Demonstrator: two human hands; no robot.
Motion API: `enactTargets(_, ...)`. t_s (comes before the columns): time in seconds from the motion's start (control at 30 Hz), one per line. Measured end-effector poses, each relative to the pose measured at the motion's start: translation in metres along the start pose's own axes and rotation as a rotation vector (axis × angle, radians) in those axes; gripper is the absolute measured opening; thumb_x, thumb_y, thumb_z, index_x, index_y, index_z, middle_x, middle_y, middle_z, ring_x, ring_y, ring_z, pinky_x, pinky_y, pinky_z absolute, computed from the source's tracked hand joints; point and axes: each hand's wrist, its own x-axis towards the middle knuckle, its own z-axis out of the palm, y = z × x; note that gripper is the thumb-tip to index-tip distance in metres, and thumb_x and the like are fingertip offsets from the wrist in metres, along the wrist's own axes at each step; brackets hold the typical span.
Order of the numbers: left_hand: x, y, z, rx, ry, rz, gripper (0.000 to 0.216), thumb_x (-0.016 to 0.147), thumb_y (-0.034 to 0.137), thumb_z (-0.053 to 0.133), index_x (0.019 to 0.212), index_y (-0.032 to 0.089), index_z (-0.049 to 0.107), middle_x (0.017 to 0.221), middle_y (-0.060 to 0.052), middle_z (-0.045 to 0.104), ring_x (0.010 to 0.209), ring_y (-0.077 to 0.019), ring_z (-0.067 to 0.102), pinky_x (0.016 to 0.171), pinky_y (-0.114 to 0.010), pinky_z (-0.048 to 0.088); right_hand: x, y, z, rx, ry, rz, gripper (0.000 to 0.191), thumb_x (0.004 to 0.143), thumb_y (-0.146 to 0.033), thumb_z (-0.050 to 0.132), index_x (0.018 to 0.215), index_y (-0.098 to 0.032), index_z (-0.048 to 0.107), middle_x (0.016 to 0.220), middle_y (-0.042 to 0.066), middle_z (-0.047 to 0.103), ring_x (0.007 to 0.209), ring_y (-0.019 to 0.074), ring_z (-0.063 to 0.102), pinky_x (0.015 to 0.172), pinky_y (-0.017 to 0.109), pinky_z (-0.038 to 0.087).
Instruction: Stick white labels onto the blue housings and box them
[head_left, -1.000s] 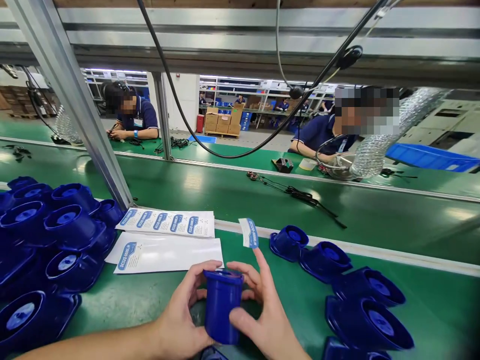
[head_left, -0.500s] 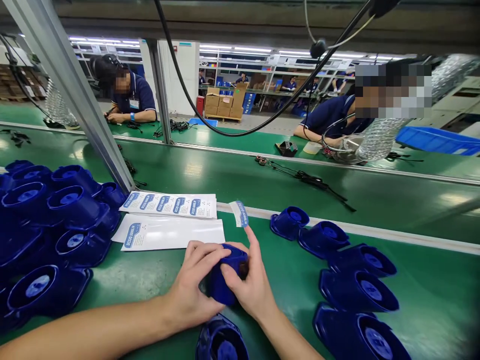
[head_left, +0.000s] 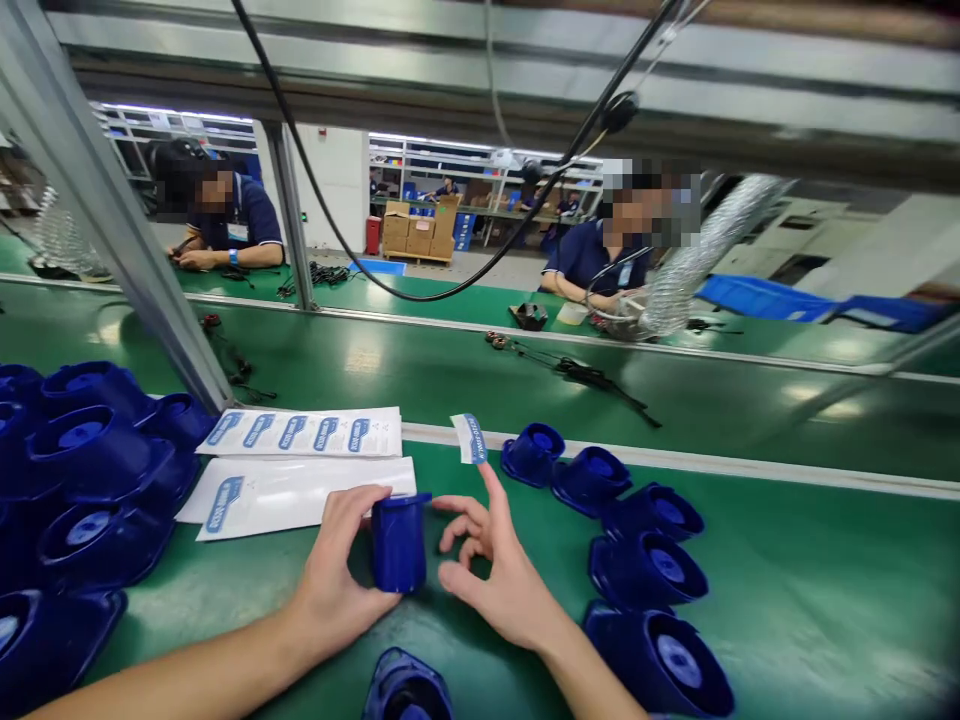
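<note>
My left hand (head_left: 341, 570) grips a dark blue plastic housing (head_left: 399, 545) from its left side, thumb below and fingers at the top. Just right of it, my right hand (head_left: 491, 570) is off the housing, its fingers spread and partly curled. A blue-and-white printed sticker (head_left: 469, 439) clings to the tip of its raised index finger. Beyond the left hand lie a sheet of stickers (head_left: 307, 432) and a mostly bare backing sheet (head_left: 300, 492) with one label on its left end. Another blue housing (head_left: 409, 685) stands at the near edge of view.
Many blue housings (head_left: 97, 450) are piled at the left. A row of several more (head_left: 649, 570) runs down the right. Black cables (head_left: 592, 375) lie past the white rail (head_left: 675, 465). A metal post (head_left: 142, 230) rises at left; two co-workers sit opposite.
My right hand has let go of the housing and opened, the sticker still on its index finger. The left hand has turned the housing so its smooth side shows. The view has shifted.
</note>
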Motion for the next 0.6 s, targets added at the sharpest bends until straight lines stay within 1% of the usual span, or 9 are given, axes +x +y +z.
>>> enactTargets(0.07,-0.002,0.003,0.003,0.009,-0.023,0.066,0.074,0.078,0.014,0.079,0.145,0.031,0.051,0.134,-0.01,0.063,0.122,-0.0306,0.061,0.091,-0.042,0.063,0.004,0.002,0.006,0.098,0.106,-0.027,0.112,0.091,-0.041,0.074,0.166,-0.034,-0.009,0.14,0.015,0.06,0.093,0.0218,0.066,0.074,0.037,0.052)
enactTargets(0.13,-0.004,0.007,0.006,-0.003,-0.025,0.119,0.069,0.082,0.018,0.078,0.145,0.03,0.052,0.133,-0.01,0.064,0.122,-0.0302,0.063,0.09,-0.041,0.064,0.009,0.004,0.015,0.119,0.165,-0.031,0.109,0.09,-0.045,0.073,0.165,-0.03,-0.004,0.134,0.014,0.063,0.089,0.021,0.065,0.075,0.037,0.051)
enactTargets(0.23,-0.005,0.011,0.009,-0.025,-0.04,0.16,0.065,0.085,0.02,0.077,0.144,0.028,0.053,0.131,-0.01,0.065,0.121,-0.0293,0.064,0.092,-0.04,0.065,0.017,0.004,0.031,0.113,0.229,-0.066,0.112,0.083,-0.048,0.077,0.165,-0.028,0.003,0.131,0.013,0.064,0.084,0.0207,0.063,0.072,0.037,0.05)
enactTargets(0.3,-0.005,0.012,0.009,-0.02,-0.054,0.198,0.064,0.085,0.019,0.077,0.144,0.028,0.053,0.131,-0.011,0.065,0.121,-0.0294,0.064,0.097,-0.042,0.063,0.02,0.002,0.04,0.052,0.273,-0.113,0.114,0.077,-0.045,0.08,0.164,-0.028,0.009,0.131,0.012,0.063,0.082,0.0209,0.062,0.076,0.04,0.052)
enactTargets(0.37,-0.005,0.01,0.009,-0.002,-0.062,0.234,0.064,0.085,0.016,0.075,0.145,0.028,0.053,0.131,-0.011,0.065,0.122,-0.0297,0.062,0.102,-0.045,0.061,0.021,-0.002,0.045,-0.053,0.282,-0.129,0.12,0.072,-0.04,0.083,0.165,-0.028,0.009,0.133,0.012,0.062,0.085,0.023,0.065,0.083,0.046,0.055)
enactTargets(0.43,-0.004,0.006,0.008,0.015,-0.062,0.228,0.064,0.086,0.014,0.073,0.146,0.029,0.053,0.131,-0.01,0.065,0.122,-0.0299,0.061,0.103,-0.047,0.06,0.018,-0.008,0.047,-0.168,0.225,-0.086,0.132,0.068,-0.036,0.087,0.167,-0.026,0.0,0.141,0.016,0.058,0.101,0.0301,0.069,0.094,0.053,0.055)
enactTargets(0.5,-0.002,0.002,0.005,0.019,-0.05,0.199,0.065,0.086,0.013,0.072,0.146,0.031,0.053,0.132,-0.01,0.064,0.123,-0.0305,0.06,0.103,-0.048,0.059,0.012,-0.013,0.044,-0.268,0.084,-0.021,0.141,0.068,-0.037,0.09,0.168,-0.025,-0.009,0.151,0.021,0.054,0.121,0.0377,0.066,0.104,0.06,0.053)
enactTargets(0.53,-0.001,0.0,0.002,0.02,-0.04,0.177,0.067,0.085,0.013,0.073,0.146,0.031,0.053,0.133,-0.011,0.063,0.124,-0.0313,0.059,0.102,-0.05,0.059,0.008,-0.015,0.041,-0.302,0.002,-0.001,0.142,0.07,-0.038,0.091,0.169,-0.024,-0.012,0.153,0.022,0.053,0.128,0.0396,0.064,0.107,0.061,0.051)
enactTargets(0.6,0.002,-0.002,-0.002,0.02,-0.005,0.113,0.071,0.082,0.013,0.077,0.146,0.032,0.052,0.135,-0.011,0.061,0.125,-0.0332,0.057,0.098,-0.05,0.06,0.0,-0.016,0.031,-0.339,-0.118,-0.004,0.14,0.075,-0.037,0.091,0.17,-0.027,-0.013,0.157,0.023,0.051,0.133,0.0389,0.062,0.107,0.059,0.053)
